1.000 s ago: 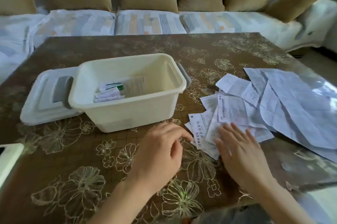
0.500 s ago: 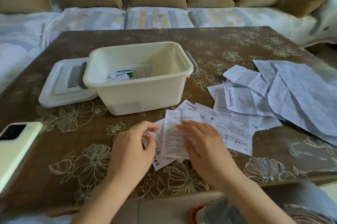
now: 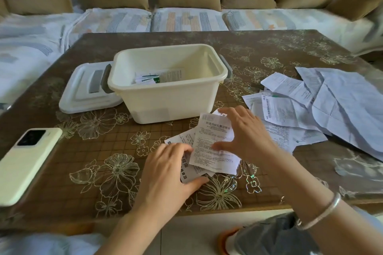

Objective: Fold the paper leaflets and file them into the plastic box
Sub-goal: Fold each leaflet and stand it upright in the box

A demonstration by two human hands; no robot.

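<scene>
The left hand (image 3: 172,169) pinched the lower sheets (image 3: 182,139) while the right hand (image 3: 246,132) lay spread flat on the top leaflet (image 3: 213,147), just short of the box (image 3: 165,105) ahead of both hands. The papers overlapped askew, so a fold could have caught two at once or creased crooked

Left hand (image 3: 170,169) lies palm down, fingers curled and thumb extended, pinching a leaflet (image 3: 189,171). Right hand (image 3: 246,134) is palm down just beside it, fingers straight and spread.
</scene>
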